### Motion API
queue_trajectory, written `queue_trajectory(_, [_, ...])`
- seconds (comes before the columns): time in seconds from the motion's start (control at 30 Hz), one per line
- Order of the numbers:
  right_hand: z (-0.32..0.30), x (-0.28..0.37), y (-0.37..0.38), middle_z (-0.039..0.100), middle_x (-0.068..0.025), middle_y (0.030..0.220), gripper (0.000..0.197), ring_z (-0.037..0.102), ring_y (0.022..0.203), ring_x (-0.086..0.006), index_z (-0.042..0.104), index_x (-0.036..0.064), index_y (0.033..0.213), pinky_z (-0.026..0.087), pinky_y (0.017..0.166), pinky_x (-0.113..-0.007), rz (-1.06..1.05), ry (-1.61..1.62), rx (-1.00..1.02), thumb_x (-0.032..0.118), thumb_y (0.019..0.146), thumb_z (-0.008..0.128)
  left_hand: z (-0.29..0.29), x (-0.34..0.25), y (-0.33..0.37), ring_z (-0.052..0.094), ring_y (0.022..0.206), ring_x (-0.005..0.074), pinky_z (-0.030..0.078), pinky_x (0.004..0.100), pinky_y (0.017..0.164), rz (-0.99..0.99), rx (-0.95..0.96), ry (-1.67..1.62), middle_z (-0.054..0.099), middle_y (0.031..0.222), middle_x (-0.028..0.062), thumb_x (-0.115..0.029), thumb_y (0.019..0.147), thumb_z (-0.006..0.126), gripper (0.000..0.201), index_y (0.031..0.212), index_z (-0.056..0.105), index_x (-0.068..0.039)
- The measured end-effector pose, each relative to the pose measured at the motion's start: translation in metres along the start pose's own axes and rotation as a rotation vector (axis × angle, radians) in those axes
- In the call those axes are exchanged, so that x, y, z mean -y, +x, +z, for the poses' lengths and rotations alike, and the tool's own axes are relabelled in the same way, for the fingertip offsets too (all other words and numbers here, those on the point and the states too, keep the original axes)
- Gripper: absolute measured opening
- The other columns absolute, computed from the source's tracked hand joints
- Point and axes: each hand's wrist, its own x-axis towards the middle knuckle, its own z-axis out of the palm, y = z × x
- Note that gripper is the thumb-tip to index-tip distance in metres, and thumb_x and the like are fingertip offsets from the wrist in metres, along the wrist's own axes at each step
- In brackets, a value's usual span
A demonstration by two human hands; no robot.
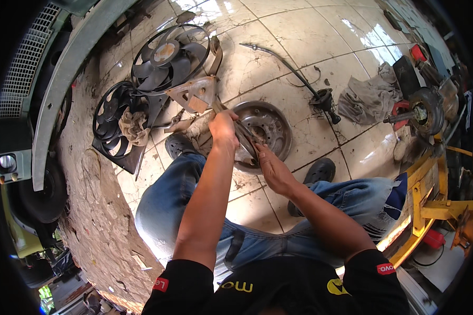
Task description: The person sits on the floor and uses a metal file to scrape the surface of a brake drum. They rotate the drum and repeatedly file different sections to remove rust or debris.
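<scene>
In the head view, the left hand [224,127] is closed around a long metal strip [246,138], which lies slantwise over a round metal pan [283,127] on the tiled floor [281,31]; the right hand [275,170] touches the strip's lower end, though its fingertips are partly hidden and I cannot tell whether that grip is closed; if the left grip slackened, the strip could slide down and knock the pan; pressing hard on one side of the pan might tip or skid it on the smooth tile; a thin edge, if sharp, could cut the bare fingers; the flat bracket [199,93] beyond the left hand possibly joins the strip, and swinging it could catch the nearby fan [163,58]; a dropped piece might strike a shoe [320,171].
</scene>
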Motion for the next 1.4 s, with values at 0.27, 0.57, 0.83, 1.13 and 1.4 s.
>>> queue_trajectory(0.27, [-0.001,-0.002,0.002,0.042,-0.0286,0.149,0.058,0.029,0.146,-0.044,0.036,-0.0049,0.148,0.023,0.12,-0.047,0.026,0.015,0.003,0.038,0.108,0.03,0.003,0.0,-0.002,0.052,0.07,0.0268,0.044,0.0411,0.056,0.02,0.01,-0.02,0.052,0.082,0.0123,-0.003,0.066,0.061,0.018,0.084,0.059,0.0])
queue_trajectory(0.57, [0.002,0.004,-0.002,0.04,-0.03,0.149,0.06,0.029,0.145,-0.0458,0.034,-0.0049,0.149,0.021,0.119,-0.051,-0.032,-0.051,-0.022,0.039,0.108,0.031,-0.002,-0.006,-0.006,0.06,0.079,0.0317,0.054,0.0465,0.067,-0.026,0.034,0.037,0.059,0.092,0.0173,-0.002,0.07,0.06,0.023,0.092,0.062,0.006])
queue_trajectory(0.83, [-0.001,0.001,-0.001,0.032,-0.0298,0.155,0.064,0.027,0.146,-0.0472,0.022,-0.0043,0.154,0.021,0.119,-0.054,-0.026,-0.204,0.068,0.028,0.103,0.043,-0.007,-0.004,-0.005,0.056,0.073,0.0309,0.048,0.0486,0.056,-0.017,0.032,-0.029,0.056,0.088,0.0145,-0.003,0.069,0.061,0.017,0.085,0.058,0.001])
queue_trajectory(1.13, [0.0,0.029,-0.02,0.021,-0.0339,0.158,0.084,0.021,0.149,-0.044,0.021,-0.0085,0.152,0.022,0.121,-0.05,-0.295,-0.531,0.029,0.026,0.089,0.064,-0.011,-0.008,-0.006,0.059,0.071,0.0301,0.049,0.0446,0.06,0.012,0.012,0.084,0.06,0.084,0.0151,-0.004,0.069,0.063,0.019,0.086,0.061,0.004])
queue_trajectory(1.4, [0.001,0.02,-0.011,0.027,-0.0351,0.153,0.09,0.032,0.141,-0.0509,0.022,-0.007,0.152,0.03,0.118,-0.05,-0.284,-0.165,0.073,0.023,0.083,0.071,-0.013,0.0,0.004,0.059,0.07,0.0274,0.05,0.0418,0.061,0.004,0.027,-0.015,0.061,0.083,0.014,-0.008,0.069,0.064,0.021,0.086,0.065,0.004])
